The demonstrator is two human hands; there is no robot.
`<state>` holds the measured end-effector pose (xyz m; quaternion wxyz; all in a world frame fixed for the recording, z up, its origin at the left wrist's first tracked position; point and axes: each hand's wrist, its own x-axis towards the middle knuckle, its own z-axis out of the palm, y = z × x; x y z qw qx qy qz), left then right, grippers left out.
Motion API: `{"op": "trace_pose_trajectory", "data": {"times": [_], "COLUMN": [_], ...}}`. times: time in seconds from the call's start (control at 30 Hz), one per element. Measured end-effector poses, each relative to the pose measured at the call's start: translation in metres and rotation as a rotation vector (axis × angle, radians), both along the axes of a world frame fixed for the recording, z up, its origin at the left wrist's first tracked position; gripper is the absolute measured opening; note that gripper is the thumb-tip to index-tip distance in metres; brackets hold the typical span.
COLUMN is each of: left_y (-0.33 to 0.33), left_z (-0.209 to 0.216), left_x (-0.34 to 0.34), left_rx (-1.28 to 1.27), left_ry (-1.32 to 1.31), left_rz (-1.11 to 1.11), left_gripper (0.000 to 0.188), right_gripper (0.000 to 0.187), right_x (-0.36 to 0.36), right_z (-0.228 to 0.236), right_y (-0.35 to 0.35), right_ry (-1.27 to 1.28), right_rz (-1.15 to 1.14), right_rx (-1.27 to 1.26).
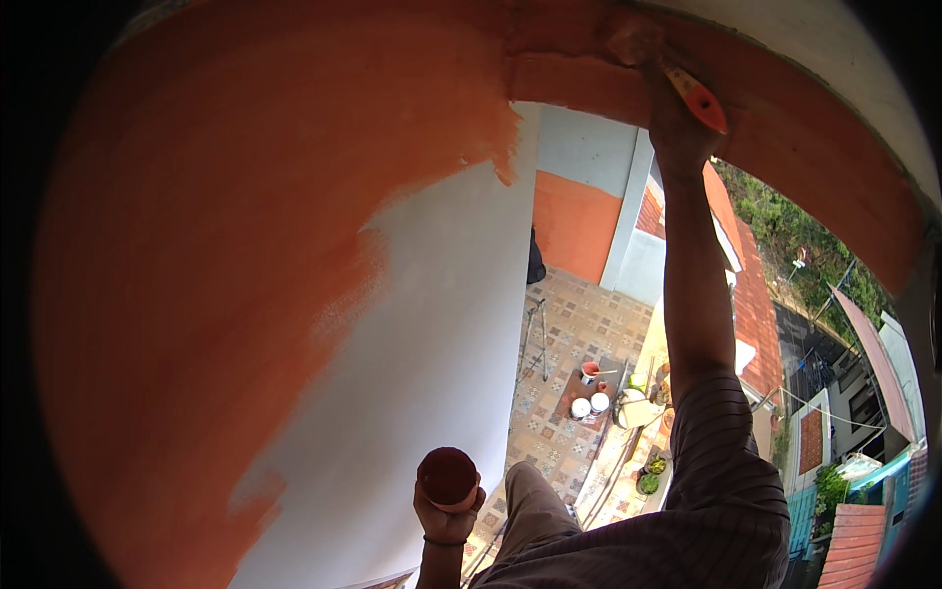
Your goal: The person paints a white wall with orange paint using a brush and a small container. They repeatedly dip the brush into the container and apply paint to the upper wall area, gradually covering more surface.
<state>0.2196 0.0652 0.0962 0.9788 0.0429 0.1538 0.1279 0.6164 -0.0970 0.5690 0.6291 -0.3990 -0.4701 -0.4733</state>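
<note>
- Orange-and-yellow handle marks the brush (699, 101), raised against the painted band (800, 162) at upper right; bristle end lost in dimness near the fingers.
- Brush judged light and stiff along the handle, soft at the bristles; wet paint could make it slick. Best hold probably low on the handle, near the bristles, fingers clear of paint.
- Right hand (684, 137) appears closed on the brush, handle end jutting out past it; exact finger placement too dark to tell.
- Right arm reaches high, nearly straight, forearm (699, 265) bare below a dark striped sleeve (726, 422).
- Reddish cup (447, 479) at lower centre, mouth facing up, in front of the white part of the wall (432, 294). Fill level cannot be told.
- Cup probably light itself, heavier with any paint inside, liable to slop if tipped. Sensible hold: round the sides, below the rim.
- Left hand (448, 518) curls about the cup, fingers and thumb on opposite sides, no visible gap; wrist, with dark band (444, 542), upright beneath.
</note>
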Motion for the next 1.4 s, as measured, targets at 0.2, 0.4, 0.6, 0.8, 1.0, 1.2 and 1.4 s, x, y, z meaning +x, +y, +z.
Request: {"op": "trace_pose_trajectory", "data": {"times": [0.2, 0.4, 0.6, 0.8, 1.0, 1.2, 1.4], "left_y": [0.000, -0.001, -0.002, -0.003, -0.003, -0.004, -0.004], "left_z": [0.004, 0.005, 0.006, 0.006, 0.010, 0.011, 0.008], "left_x": [-0.001, -0.001, -0.001, -0.001, -0.001, 0.000, -0.001], "left_rx": [0.013, 0.002, -0.025, -0.017, -0.027, -0.042, -0.032], "left_ry": [0.014, 0.030, 0.024, 0.024, 0.056, 0.074, 0.078], "left_rz": [0.012, 0.019, 0.011, 0.014, 0.017, 0.029, 0.029], "left_gripper": [0.050, 0.048, 0.047, 0.047, 0.047, 0.048, 0.049], "right_gripper": [0.025, 0.022, 0.022, 0.024, 0.026, 0.026, 0.022], "right_x": [0.006, -0.001, -0.012, -0.004, -0.007, -0.014, -0.031], "right_z": [0.000, 0.001, 0.005, 0.001, 0.002, 0.001, 0.000], "right_y": [-0.008, -0.009, -0.024, -0.023, -0.034, -0.038, -0.039], "right_ry": [-0.201, -0.083, -0.043, -0.205, -0.249, -0.191, -0.127], "right_rz": [-0.216, -0.117, 0.075, -0.200, -0.255, -0.281, -0.271], "right_rx": [-0.006, 0.038, -0.034, 0.117, 0.138, 0.181, 0.212]}}
